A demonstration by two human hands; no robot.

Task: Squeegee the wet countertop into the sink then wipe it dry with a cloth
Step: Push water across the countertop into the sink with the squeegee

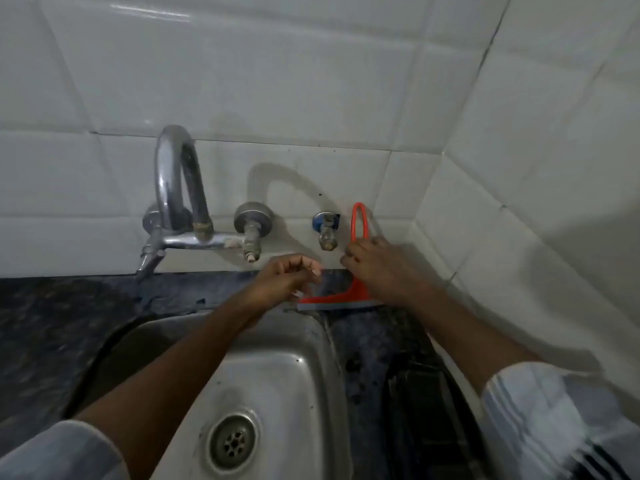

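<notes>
An orange squeegee [346, 294] stands upright on the dark speckled countertop [69, 317] behind the steel sink [277, 372], its looped handle against the white tiled wall. My right hand [377, 263] is closed around the handle's middle. The grey blade rests on the counter at the sink's back right corner. My left hand [287, 277] hovers just left of the blade, fingers curled and holding nothing. No cloth is in view.
A chrome tap [180, 188] with a curved spout is mounted on the wall above the sink's left side. Two wall valves [254, 226] [327, 230] stick out to its right. White tiled walls meet in a corner on the right.
</notes>
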